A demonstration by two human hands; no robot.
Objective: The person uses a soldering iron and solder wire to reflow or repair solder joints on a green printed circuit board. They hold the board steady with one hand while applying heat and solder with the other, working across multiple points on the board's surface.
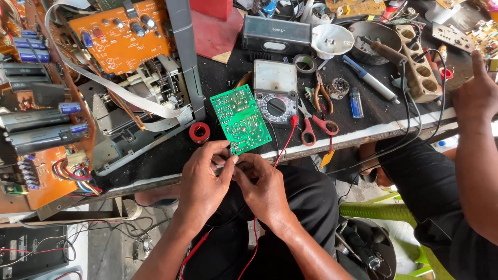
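We pinch the green circuit board by its near edge, left hand and right hand both closed on it, solder side up for viewing, just left of the multimeter on the counter. Behind the multimeter, the white bowl's contents are unclear.

Green circuit board bottom edge hidden behind fingers; opened amplifier chassis cut off left; co-worker's arm cropped right.

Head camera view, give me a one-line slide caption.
Both hands, left hand and right hand, pinch a green circuit board beside an analog multimeter.
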